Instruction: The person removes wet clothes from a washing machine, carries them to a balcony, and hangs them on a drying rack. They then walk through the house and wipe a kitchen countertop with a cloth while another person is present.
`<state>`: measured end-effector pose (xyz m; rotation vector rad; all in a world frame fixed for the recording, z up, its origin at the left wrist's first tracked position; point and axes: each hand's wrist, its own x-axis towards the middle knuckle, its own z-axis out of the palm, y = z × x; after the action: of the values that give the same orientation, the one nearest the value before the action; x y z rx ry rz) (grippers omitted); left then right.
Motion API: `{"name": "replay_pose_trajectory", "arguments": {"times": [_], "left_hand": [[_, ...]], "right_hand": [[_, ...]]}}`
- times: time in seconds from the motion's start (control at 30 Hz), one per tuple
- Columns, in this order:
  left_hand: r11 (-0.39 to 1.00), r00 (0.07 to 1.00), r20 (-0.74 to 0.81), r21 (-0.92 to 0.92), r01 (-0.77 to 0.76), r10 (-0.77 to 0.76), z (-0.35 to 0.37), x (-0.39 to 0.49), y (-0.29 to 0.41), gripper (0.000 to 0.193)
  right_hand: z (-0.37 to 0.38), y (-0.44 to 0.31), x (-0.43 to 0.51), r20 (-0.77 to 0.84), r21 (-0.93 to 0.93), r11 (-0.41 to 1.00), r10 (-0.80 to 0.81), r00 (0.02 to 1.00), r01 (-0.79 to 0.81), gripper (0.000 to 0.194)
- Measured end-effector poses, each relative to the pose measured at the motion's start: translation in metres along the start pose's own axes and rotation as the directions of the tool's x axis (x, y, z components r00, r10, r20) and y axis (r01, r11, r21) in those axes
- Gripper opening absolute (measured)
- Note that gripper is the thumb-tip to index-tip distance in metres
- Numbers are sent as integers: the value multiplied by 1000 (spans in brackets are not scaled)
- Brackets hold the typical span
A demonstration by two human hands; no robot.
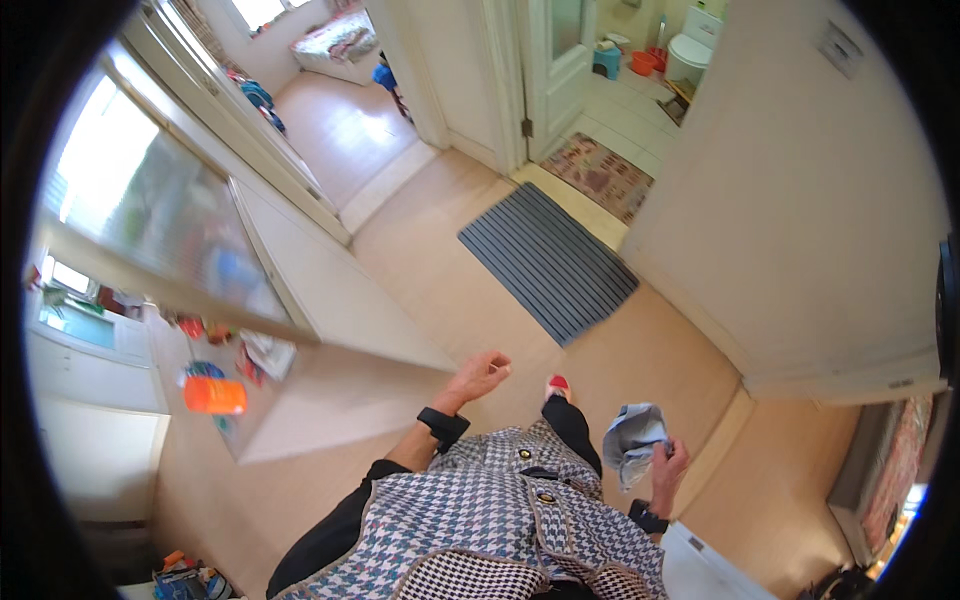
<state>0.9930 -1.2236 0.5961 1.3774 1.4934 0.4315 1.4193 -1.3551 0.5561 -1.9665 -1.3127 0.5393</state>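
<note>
My right hand (670,466) grips a bunched grey-blue cloth (636,442) by its edge, low at my right side. The cloth hangs folded, and its full shape is hidden. My left hand (482,375) is raised in front of me with its fingers loosely curled and apart, holding nothing. It is nearest to the lower corner of a white door or partition with a glass pane (180,195). Below and between the hands, one foot in a red-toed shoe (558,385) is on the beige floor (420,300).
A grey striped mat (547,262) lies before a bathroom doorway, with a patterned mat (600,174) just inside. A white wall (787,202) rises at right. A bedroom with a bed (335,41) opens at upper left. An orange container (214,395) and other items stand at left.
</note>
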Motion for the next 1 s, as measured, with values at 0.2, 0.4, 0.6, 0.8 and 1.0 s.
{"name": "replay_pose_trajectory", "arguments": {"times": [0.2,0.4,0.6,0.8,1.0], "left_hand": [[997,946,-319,-67,41,-61,-89,69,36,32],[974,911,-367,-185,128,-189,-161,164,15,42],[899,806,-582,-288,-330,109,-285,289,24,88],[692,844,-531,-584,-424,70,-402,363,16,69],[726,694,-674,-606,-324,-253,-482,388,-26,22]], "right_hand": [[85,-166,242,316,111,989,-128,940,97,25],[171,-363,362,390,592,804,-337,857,47,22],[289,-523,412,437,818,538,-353,827,-203,20],[408,-604,454,677,675,670,-395,621,-309,20],[511,-665,504,752,546,837,-469,463,-38,24]]}}
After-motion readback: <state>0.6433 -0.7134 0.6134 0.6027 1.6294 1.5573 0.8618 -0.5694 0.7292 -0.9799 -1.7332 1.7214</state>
